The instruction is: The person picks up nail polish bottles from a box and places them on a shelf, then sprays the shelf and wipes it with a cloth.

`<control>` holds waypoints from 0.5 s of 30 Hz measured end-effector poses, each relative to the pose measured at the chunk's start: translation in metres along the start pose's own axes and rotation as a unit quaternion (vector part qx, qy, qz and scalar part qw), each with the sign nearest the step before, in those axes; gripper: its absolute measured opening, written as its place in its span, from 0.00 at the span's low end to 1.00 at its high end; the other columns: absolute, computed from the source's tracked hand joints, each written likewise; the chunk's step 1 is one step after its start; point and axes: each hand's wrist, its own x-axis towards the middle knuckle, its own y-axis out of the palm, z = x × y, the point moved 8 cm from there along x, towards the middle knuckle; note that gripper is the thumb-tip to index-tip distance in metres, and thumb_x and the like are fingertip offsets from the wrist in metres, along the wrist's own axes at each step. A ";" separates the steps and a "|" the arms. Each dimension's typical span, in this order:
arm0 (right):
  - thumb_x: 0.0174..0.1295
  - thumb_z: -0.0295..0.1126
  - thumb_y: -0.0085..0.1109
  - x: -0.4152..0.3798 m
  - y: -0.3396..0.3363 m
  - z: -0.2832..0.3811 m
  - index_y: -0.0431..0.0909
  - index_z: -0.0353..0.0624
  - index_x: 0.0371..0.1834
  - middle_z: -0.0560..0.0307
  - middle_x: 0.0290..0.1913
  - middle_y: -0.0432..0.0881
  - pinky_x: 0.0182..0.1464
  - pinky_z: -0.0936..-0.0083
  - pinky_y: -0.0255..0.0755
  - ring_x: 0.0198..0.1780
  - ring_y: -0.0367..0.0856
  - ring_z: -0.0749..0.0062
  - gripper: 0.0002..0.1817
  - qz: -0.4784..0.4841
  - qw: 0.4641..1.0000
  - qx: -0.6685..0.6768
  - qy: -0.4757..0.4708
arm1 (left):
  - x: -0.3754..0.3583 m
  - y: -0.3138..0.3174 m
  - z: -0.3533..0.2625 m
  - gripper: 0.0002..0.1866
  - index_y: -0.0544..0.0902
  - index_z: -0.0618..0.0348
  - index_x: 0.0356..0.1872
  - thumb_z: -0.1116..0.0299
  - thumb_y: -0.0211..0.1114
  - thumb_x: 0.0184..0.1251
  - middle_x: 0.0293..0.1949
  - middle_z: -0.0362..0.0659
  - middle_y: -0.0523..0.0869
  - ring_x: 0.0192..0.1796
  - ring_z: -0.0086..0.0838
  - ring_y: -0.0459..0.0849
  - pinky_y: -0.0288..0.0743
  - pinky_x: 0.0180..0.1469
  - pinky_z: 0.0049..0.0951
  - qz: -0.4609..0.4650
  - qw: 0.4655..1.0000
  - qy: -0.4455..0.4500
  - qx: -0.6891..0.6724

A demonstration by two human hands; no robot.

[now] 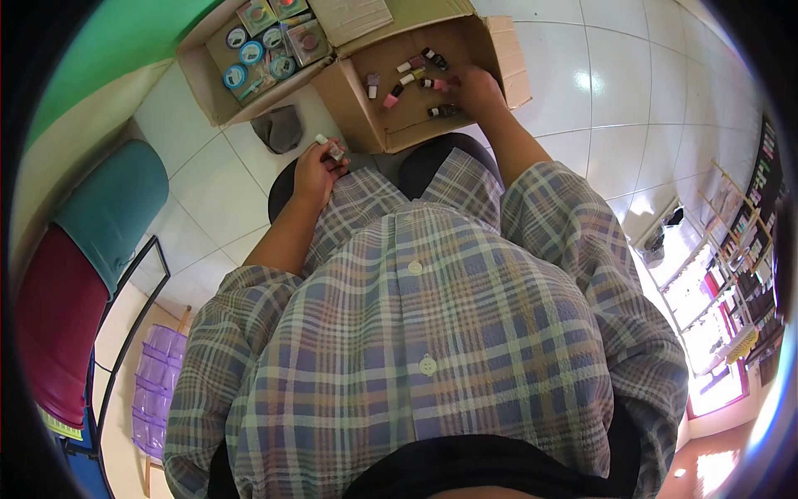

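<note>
My left hand (312, 176), above my left thigh, is closed around a small nail polish bottle (335, 151) with a white cap. My right hand (480, 91) reaches into the open cardboard box (366, 121) in front of me. Its bent fingertips meet the end of a pink nail polish bottle (434, 84) with a black cap; they are partly hidden, so whether they grip it I cannot make out. Several other bottles lie loose on the box floor, among them a dark bottle (445, 110) below my right hand and a pink one (392, 97) further left.
Left of this box, a second cardboard box (197, 83) holds round blue-lidded jars (251, 53) and small packets. A dark grey item (278, 130) lies on the tiled floor. Teal and maroon chairs (125, 200) stand at the left, display racks (731, 249) at the right.
</note>
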 end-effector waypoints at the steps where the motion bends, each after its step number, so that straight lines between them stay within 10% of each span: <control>1: 0.53 0.48 0.68 -0.002 0.009 0.001 0.87 0.56 0.43 0.51 0.39 0.86 0.48 0.57 0.77 0.44 0.85 0.52 0.16 0.033 0.998 -0.041 -0.025 | -0.001 0.000 -0.002 0.13 0.78 0.60 0.48 0.64 0.52 0.73 0.38 0.42 0.81 0.35 0.30 0.81 0.74 0.40 0.30 0.003 1.000 0.003 0.001; 5: 0.50 0.46 0.71 -0.013 0.032 0.011 0.87 0.58 0.42 0.55 0.42 0.87 0.49 0.60 0.78 0.47 0.85 0.57 0.16 0.160 0.964 -0.206 -0.057 | 0.001 -0.001 -0.002 0.13 0.78 0.60 0.48 0.64 0.52 0.73 0.38 0.42 0.82 0.35 0.29 0.81 0.75 0.40 0.30 -0.008 1.000 -0.001 0.002; 15: 0.50 0.46 0.71 -0.018 0.020 0.015 0.86 0.59 0.43 0.58 0.42 0.87 0.50 0.62 0.78 0.47 0.85 0.60 0.17 0.131 0.978 -0.161 0.004 | 0.006 -0.001 0.003 0.13 0.78 0.62 0.49 0.65 0.52 0.73 0.37 0.43 0.82 0.34 0.30 0.82 0.75 0.39 0.31 0.006 1.000 0.000 0.002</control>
